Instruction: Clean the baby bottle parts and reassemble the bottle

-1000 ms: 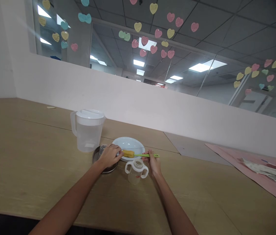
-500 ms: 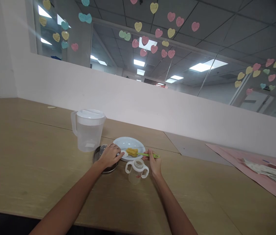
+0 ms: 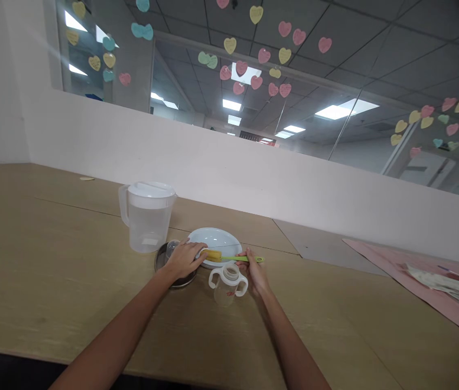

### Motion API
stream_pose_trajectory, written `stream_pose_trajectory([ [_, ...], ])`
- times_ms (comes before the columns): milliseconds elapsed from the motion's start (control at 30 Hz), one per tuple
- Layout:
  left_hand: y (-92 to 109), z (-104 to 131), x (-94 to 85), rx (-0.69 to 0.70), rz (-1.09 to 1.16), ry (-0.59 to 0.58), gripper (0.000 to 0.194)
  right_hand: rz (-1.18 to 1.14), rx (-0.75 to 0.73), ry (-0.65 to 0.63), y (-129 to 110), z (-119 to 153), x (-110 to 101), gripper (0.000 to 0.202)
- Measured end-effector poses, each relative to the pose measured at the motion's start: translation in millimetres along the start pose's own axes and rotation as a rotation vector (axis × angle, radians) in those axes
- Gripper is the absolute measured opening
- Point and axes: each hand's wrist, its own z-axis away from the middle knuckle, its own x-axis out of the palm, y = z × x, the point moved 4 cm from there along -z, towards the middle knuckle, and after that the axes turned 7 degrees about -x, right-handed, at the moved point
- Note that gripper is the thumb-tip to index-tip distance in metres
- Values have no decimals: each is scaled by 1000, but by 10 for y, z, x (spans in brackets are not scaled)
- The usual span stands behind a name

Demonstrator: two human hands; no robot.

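My right hand is closed round the green handle of a bottle brush, whose yellow sponge head lies over the white dish. At the dish's left side, my left hand has its fingers closed on a small white bottle part, now mostly hidden by the fingers and the sponge. The sponge's tip meets the left fingertips. Just in front of the dish stands a clear baby bottle with two white handles, upright and with its neck uncovered. Beneath my left hand is a round metal tray, partly covered by it.
A clear plastic pitcher with a white lid stands behind the tray, to the left. On the tray rests a clear dome-shaped cap. A pink mat with a crumpled cloth lies far right. A white wall bounds the table's back.
The brush has moved left, so its sponge head now reaches my left fingers and covers the white part that showed before. Bottle, dish and pitcher have stayed put.
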Motion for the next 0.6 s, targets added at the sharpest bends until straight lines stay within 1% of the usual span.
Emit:
stream_pose_trajectory([
  [167, 34, 7, -42, -23, 83, 44, 34, -64, -19, 35, -38, -2, -2, 37],
  [300, 53, 3, -88, -61, 174, 88, 38, -67, -52, 78, -77, -22, -37, 37],
  [400, 47, -8, -80, -73, 192, 123, 40, -83, -60, 95, -85, -33, -55, 35],
  [467, 53, -12, -71, -52, 184, 156, 39, -91, -58, 99, -86, -37, -61, 34],
  [600, 122, 1, -97, 36, 149, 214, 38, -139, -34, 118, -78, -42, -72, 31],
])
